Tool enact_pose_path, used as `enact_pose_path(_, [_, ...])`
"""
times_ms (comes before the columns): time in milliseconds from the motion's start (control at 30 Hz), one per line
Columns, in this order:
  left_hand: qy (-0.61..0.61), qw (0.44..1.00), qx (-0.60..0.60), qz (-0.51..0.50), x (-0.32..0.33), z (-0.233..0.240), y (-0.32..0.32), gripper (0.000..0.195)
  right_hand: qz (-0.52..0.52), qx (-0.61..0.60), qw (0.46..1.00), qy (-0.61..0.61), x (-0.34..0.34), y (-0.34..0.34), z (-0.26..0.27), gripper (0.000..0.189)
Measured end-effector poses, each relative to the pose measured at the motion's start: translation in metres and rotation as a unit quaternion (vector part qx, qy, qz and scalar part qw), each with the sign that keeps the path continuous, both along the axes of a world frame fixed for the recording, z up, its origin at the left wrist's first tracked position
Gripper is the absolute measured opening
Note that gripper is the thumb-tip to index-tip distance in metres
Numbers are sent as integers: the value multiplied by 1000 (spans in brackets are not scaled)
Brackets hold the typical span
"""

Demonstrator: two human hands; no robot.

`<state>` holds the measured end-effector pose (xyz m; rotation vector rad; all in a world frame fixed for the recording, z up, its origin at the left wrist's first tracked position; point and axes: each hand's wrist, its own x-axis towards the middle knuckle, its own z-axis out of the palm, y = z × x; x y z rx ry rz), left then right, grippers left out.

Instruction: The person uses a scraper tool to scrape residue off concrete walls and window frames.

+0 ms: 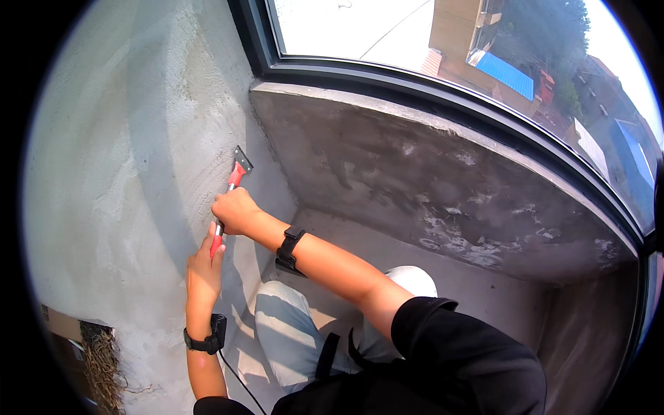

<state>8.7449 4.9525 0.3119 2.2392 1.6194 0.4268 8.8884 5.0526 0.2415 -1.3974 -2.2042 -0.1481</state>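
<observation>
A long-handled scraper (237, 173) with red plastic parts, a metal shaft and a dark blade head is held slantwise in front of the grey plastered wall (104, 171). My right hand (236, 210) is wrapped around the shaft below the red neck. Lower down, my left hand (204, 267) grips the red end of the handle, which partly shows between thumb and fingers. The blade head lies at the wall's surface, close to the inside corner; whether it touches cannot be told. Around the scraper the plaster looks rough and uneven.
A dark, patchy low wall (363, 155) with whitish marks meets the plastered wall at a corner. Above it runs a black window frame (441, 96). My bent knees (285, 321) are close below. Dry twigs (101, 363) stick out at lower left. A black cable (241, 381) hangs from my left wrist strap.
</observation>
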Motion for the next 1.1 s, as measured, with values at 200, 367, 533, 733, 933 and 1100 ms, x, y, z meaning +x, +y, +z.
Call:
enact_pose_path(200, [74, 993, 23, 86, -62, -32, -46, 52, 113, -60, 991, -49, -55, -19, -16, 18])
enact_pose_path(367, [117, 982, -2, 145, -132, -83, -111, 51, 374, -137, 916, -39, -110, -44, -59, 12])
enact_pose_path(533, [21, 964, -44, 260, -181, -103, -180, 55, 485, -37, 872, -49, -179, -84, -80, 15])
enact_pose_path(733, [-97, 940, -67, 320, -230, -98, -206, 54, 551, 32, 832, 59, -223, -100, -63, 15])
enact_pose_path(933, [-24, 977, -23, 211, -256, -81, -151, 51, 495, 24, 864, 91, -221, -76, -65, 18])
enact_pose_path(1100, [-42, 981, -76, 174, -237, -73, -101, 53, 423, -15, 905, -41, -188, -49, -57, 31])
